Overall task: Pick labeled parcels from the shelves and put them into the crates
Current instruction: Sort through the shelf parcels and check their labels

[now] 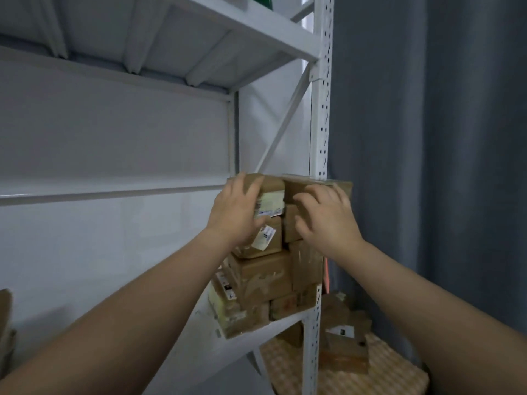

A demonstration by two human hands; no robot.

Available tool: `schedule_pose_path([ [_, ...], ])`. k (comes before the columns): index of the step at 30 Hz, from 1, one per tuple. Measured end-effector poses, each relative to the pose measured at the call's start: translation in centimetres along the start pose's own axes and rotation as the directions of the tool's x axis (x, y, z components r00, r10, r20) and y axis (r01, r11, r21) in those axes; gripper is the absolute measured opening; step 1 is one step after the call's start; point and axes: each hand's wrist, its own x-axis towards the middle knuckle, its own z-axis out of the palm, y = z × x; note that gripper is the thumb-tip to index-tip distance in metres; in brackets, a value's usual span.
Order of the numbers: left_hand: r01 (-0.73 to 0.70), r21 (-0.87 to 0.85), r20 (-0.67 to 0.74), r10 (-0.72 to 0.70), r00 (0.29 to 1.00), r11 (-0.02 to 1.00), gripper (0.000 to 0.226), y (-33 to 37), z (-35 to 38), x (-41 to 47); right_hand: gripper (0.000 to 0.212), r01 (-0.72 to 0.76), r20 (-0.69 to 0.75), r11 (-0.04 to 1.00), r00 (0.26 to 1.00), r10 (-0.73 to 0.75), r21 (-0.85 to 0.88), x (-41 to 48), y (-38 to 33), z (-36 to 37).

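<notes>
A stack of brown cardboard parcels (262, 276) with white labels stands at the right end of a white shelf (199, 332). My left hand (235, 215) grips the left side of the top left parcel (271, 195), fingers curled over its upper edge. My right hand (326, 218) lies on the top right parcel (296, 185), its fingers bent over the front face. Both arms reach up from the bottom of the view. How firmly the right hand holds its parcel is unclear.
The white perforated upright (320, 124) of the shelf frame runs just right of the stack. A grey curtain (427, 138) hangs to the right. Below, more parcels (342, 337) lie on a checked surface (385, 374). Another shelf board (199, 38) is overhead.
</notes>
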Motion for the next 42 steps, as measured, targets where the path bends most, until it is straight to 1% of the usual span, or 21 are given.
schedule_pose_path([
  [2, 0.010, 0.086, 0.031, -0.013, 0.999, 0.996, 0.093, 0.3, 0.7, 2.2, 0.036, 0.026, -0.008, 1.000, 1.000, -0.026, 0.015, 1.1, 0.8, 0.4],
  [4, 0.039, 0.109, 0.069, -0.047, 0.996, 0.993, 0.098, 0.2, 1.3, 3.4, 0.037, 0.036, 0.008, 0.993, 0.999, -0.037, 0.117, 1.9, 0.9, 1.0],
  [8, 0.139, -0.098, 0.101, -0.129, 0.986, 0.985, 0.075, -1.0, 2.5, 3.1, 0.052, -0.039, 0.081, 0.913, 0.997, 0.006, 0.406, 3.1, -0.6, 2.4],
  [11, 0.177, -0.264, 0.006, -0.182, 0.983, 0.948, 0.065, -1.7, 2.9, 1.5, 0.063, -0.185, 0.186, 0.775, 0.978, 0.089, 0.604, 3.7, -1.5, 3.2],
  [14, 0.173, -0.413, -0.077, -0.223, 0.972, 0.894, 0.063, -2.0, 2.9, 0.4, 0.064, -0.343, 0.299, 0.562, 0.938, 0.173, 0.752, 4.2, -1.5, 3.9],
  [15, 0.166, -0.454, -0.092, -0.232, 0.968, 0.875, 0.062, -2.0, 2.8, 0.1, 0.060, -0.369, 0.328, 0.502, 0.929, 0.172, 0.782, 4.3, -1.5, 4.1],
  [17, 0.140, -0.512, -0.137, -0.241, 0.961, 0.847, 0.059, -1.6, 2.6, -0.3, 0.046, -0.362, 0.328, 0.442, 0.932, 0.154, 0.821, 4.3, -1.7, 4.8],
  [19, 0.115, -0.572, -0.203, -0.276, 0.939, 0.812, 0.056, -1.3, 2.3, -0.5, 0.045, -0.329, 0.291, 0.391, 0.944, 0.154, 0.860, 4.3, -1.9, 5.2],
  [21, 0.112, -0.680, -0.200, -0.330, 0.923, 0.725, 0.052, -1.0, 1.9, -0.6, 0.037, -0.280, 0.248, 0.332, 0.959, 0.137, 0.901, 4.2, -2.1, 5.1],
  [22, 0.124, -0.758, -0.155, -0.362, 0.919, 0.640, 0.053, -0.8, 1.5, -0.7, 0.033, -0.248, 0.221, 0.312, 0.968, 0.120, 0.917, 4.1, -2.3, 4.9],
  [24, 0.163, -0.873, -0.056, -0.427, 0.902, 0.460, 0.066, -0.4, 0.7, -0.7, 0.031, -0.177, 0.157, 0.314, 0.984, 0.087, 0.933, 3.8, -2.6, 4.5],
  [25, 0.190, -0.891, -0.023, -0.460, 0.888, 0.411, 0.073, -0.2, 0.2, -0.7, 0.032, -0.143, 0.125, 0.313, 0.989, 0.075, 0.939, 3.7, -3.0, 4.3],
  [27, 0.230, -0.906, 0.022, -0.504, 0.864, 0.356, 0.075, 0.2, -0.8, -0.7, 0.037, -0.093, 0.075, 0.277, 0.994, 0.073, 0.956, 3.4, -3.6, 4.1],
  [30, 0.242, -0.945, 0.091, -0.536, 0.839, 0.218, 0.062, -0.2, -1.4, -1.0, 0.033, -0.048, 0.037, 0.269, 0.998, 0.046, 0.962, 3.3, -4.5, 3.7],
  [33, 0.213, -0.974, 0.126, -0.587, 0.800, 0.082, 0.034, -1.2, -1.5, -1.6, 0.034, -0.024, 0.026, 0.207, 1.000, -0.007, 0.978, 3.2, -5.1, 3.0],
  [34, 0.194, -0.981, 0.146, -0.593, 0.792, 0.018, 0.032, -1.5, -1.6, -1.8, 0.037, -0.032, 0.034, 0.183, 0.999, -0.006, 0.982, 3.1, -5.3, 2.9],
  [35, 0.176, -0.984, 0.167, -0.581, 0.796, -0.042, 0.037, -1.8, -1.7, -2.0, 0.040, -0.038, 0.038, 0.181, 0.999, 0.000, 0.983, 3.1, -5.4, 2.7],
  [36, 0.160, -0.981, 0.194, -0.552, 0.811, -0.110, 0.043, -2.0, -1.9, -2.2, 0.046, -0.047, 0.045, 0.216, 0.999, 0.016, 0.975, 3.3, -5.5, 3.0],
  [38, 0.146, -0.970, 0.226, -0.509, 0.831, -0.193, 0.042, -2.2, -2.2, -2.7, 0.062, -0.086, 0.082, 0.282, 0.996, 0.026, 0.956, 3.5, -5.7, 3.3],
  [40, 0.140, -0.971, 0.224, -0.530, 0.818, -0.194, 0.034, -2.5, -2.4, -3.0, 0.077, -0.144, 0.145, 0.201, 0.989, 0.006, 0.969, 3.5, -5.9, 3.6],
  [42, 0.149, -0.988, 0.140, -0.569, 0.810, -0.031, 0.020, -2.9, -2.6, -3.3, 0.085, -0.153, 0.155, 0.137, 0.988, -0.001, 0.979, 3.5, -6.0, 3.8],
])
